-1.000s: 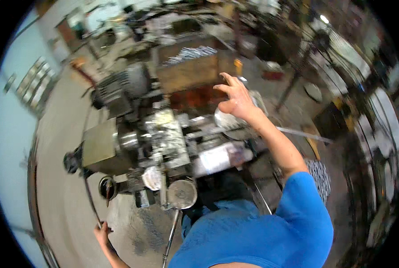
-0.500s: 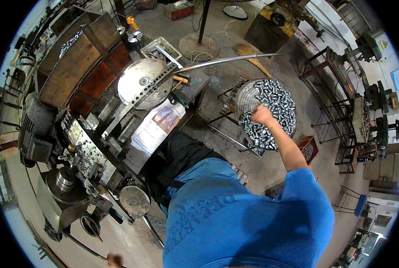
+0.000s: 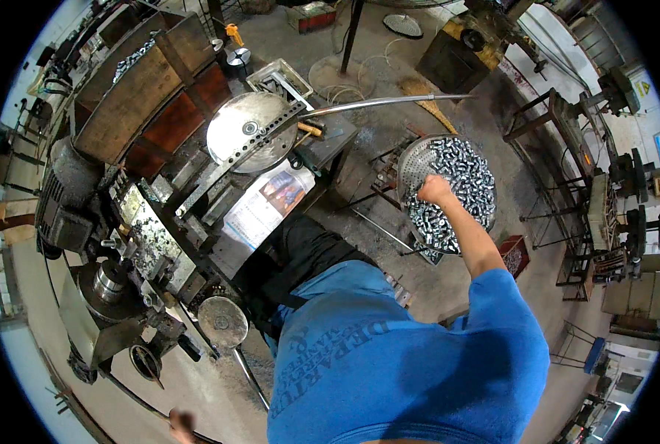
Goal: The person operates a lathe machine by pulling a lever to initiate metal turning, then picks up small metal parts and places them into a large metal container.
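Observation:
My right hand (image 3: 435,189) is over the inner left part of a round perforated metal basket (image 3: 413,164). Its fingers are closed, and whatever is between them is hidden. Shiny short metal cylinders (image 3: 463,174) lie heaped in the basket, close around the fingers. Far to the lower left, my left hand (image 3: 182,425) is closed round a long dark lever (image 3: 139,403) that runs out from the machine (image 3: 115,296). A dark blur covers part of that hand.
A round steel disc (image 3: 230,133) with a drilled bar across it sits on the machine beside a printed sheet (image 3: 267,207). A long metal rod (image 3: 389,100) reaches out toward the basket. A red bin (image 3: 513,255) stands behind my right forearm, and a broom (image 3: 435,111) lies beyond the basket.
The whole view has shifted slightly, so the machine and basket appear a little further right. My right hand stays over the metal cylinders; my left stays at the lever.

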Demonstrator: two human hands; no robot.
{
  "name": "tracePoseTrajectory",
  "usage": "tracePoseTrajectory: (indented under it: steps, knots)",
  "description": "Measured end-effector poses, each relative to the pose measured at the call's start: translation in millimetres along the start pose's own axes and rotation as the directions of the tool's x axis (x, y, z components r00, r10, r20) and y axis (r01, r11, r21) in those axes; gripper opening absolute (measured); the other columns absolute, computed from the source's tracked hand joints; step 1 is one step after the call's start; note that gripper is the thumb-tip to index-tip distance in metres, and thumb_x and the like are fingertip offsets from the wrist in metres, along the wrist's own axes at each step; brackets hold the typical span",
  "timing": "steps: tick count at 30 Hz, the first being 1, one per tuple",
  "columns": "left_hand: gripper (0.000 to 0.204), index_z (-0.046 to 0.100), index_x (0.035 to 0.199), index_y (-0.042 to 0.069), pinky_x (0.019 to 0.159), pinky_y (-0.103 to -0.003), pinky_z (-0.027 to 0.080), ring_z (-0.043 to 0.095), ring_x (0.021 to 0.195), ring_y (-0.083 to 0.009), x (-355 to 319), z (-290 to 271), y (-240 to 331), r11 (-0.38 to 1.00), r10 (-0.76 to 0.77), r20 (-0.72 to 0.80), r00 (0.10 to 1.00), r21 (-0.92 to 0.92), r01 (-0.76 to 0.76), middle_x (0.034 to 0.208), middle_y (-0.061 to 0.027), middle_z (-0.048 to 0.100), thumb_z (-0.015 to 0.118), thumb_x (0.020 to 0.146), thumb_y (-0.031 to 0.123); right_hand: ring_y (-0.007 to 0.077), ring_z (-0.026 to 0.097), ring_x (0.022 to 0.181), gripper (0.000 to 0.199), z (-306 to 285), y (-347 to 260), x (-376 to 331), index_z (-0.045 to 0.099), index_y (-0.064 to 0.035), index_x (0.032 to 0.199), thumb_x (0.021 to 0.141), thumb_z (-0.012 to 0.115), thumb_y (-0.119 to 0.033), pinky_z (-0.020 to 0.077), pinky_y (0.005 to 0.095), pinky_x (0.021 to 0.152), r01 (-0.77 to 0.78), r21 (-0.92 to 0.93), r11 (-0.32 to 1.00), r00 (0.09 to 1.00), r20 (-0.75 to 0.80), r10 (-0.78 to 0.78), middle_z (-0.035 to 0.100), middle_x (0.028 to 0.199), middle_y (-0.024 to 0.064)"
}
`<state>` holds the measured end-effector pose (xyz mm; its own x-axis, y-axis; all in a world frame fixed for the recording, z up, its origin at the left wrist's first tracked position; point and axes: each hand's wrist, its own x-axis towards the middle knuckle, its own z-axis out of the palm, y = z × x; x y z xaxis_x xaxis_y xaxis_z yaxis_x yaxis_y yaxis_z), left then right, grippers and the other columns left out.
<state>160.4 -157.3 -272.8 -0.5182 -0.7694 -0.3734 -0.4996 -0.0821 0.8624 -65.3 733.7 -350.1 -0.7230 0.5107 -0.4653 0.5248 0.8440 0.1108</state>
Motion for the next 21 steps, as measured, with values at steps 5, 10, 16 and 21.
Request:
tracePoseTrajectory:
  steps: [5, 10, 16, 21]
  knots:
    - [0.023, 0.055, 0.087, 0.006, 0.046, -0.031, 0.042, 0.047, 0.048, -0.0158, -15, 0, 5, 0.994, 0.017, 0.009, 1.0, 0.107, -0.018, 0.055, -0.003, 0.046, 0.066, 0.081, 0.025, 0.0293, 0.059, 0.098, 0.036, -6, 7, -4, 0.064, -0.0037, 0.094, 0.066, 0.058, -0.026, 0.0472, 0.036, 0.084, 0.086, 0.004, 0.996, 0.996, 0.002, -0.086, 0.062, 0.102, 0.0181]
    - [0.026, 0.056, 0.09, 0.005, 0.048, -0.031, 0.044, 0.047, 0.049, -0.0152, -11, 11, 15, 0.993, 0.031, -0.03, 0.999, 0.113, -0.027, 0.057, -0.0031, 0.047, 0.067, 0.081, 0.026, 0.0282, 0.059, 0.095, 0.036, 14, 30, 7, 0.066, -0.0081, 0.093, 0.06, 0.062, -0.022, 0.0461, 0.0373, 0.085, 0.243, -0.122, 0.962, 0.97, 0.007, -0.244, 0.062, 0.101, 0.014]
    - [0.031, 0.055, 0.092, 0.001, 0.048, -0.031, 0.044, 0.047, 0.049, -0.0144, -5, -4, 4, 0.999, 0.018, -0.002, 1.0, 0.047, -0.018, 0.057, -0.0035, 0.047, 0.067, 0.08, 0.027, 0.0238, 0.053, 0.107, 0.047, 13, 44, 14, 0.062, -0.0128, 0.108, 0.061, 0.061, -0.02, 0.0392, 0.0379, 0.093, 0.484, -0.161, 0.86, 0.874, 0.045, -0.484, 0.059, 0.112, 0.0071]
    - [0.028, 0.055, 0.088, 0.002, 0.048, -0.031, 0.044, 0.046, 0.048, -0.0131, -9, -3, 2, 0.998, 0.041, -0.013, 0.999, 0.056, -0.04, 0.055, -0.0023, 0.045, 0.066, 0.081, 0.026, 0.027, 0.058, 0.098, 0.044, 5, 46, 6, 0.062, -0.0165, 0.108, 0.065, 0.061, -0.024, 0.0451, 0.0374, 0.085, 0.519, -0.308, 0.798, 0.821, -0.08, -0.565, 0.063, 0.102, 0.0097]
